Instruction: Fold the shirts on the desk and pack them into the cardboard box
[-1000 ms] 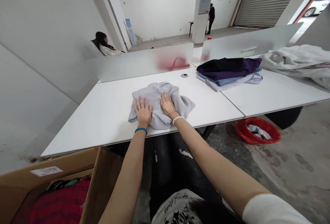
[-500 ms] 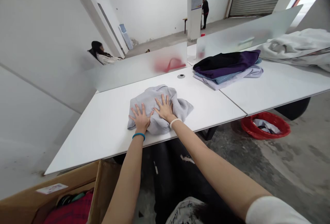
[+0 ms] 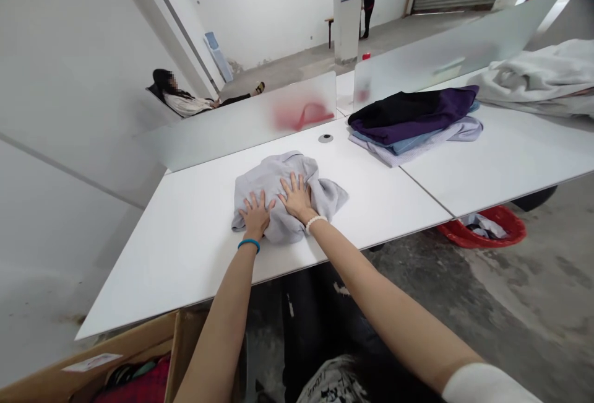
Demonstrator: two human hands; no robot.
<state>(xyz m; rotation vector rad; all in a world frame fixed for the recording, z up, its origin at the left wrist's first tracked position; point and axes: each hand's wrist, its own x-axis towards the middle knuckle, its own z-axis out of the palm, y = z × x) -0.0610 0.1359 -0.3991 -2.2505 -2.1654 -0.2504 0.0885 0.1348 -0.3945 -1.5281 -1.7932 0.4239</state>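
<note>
A light grey garment (image 3: 273, 174) lies bunched and partly folded on the white table (image 3: 185, 223); its exact kind cannot be made out. My left hand (image 3: 256, 214), with a blue band at the wrist, presses flat on its near left part, fingers spread. Flat on its middle rests my right hand (image 3: 297, 197), fingers apart, a pale beaded bracelet at the wrist. A loose flap of the cloth sticks out to the right of that hand.
A pile of folded clothes (image 3: 413, 118) and a white cloth heap (image 3: 542, 78) lie to the right. Frosted dividers (image 3: 241, 121) edge the table's back. Below are a red-lined bin (image 3: 515, 229) and a cardboard box (image 3: 134, 344) of clothes. Two people are beyond.
The view has tilted down slightly, so the table's front edge sits lower. Both hands stay spread on the grey garment, the left one barely shifted.
</note>
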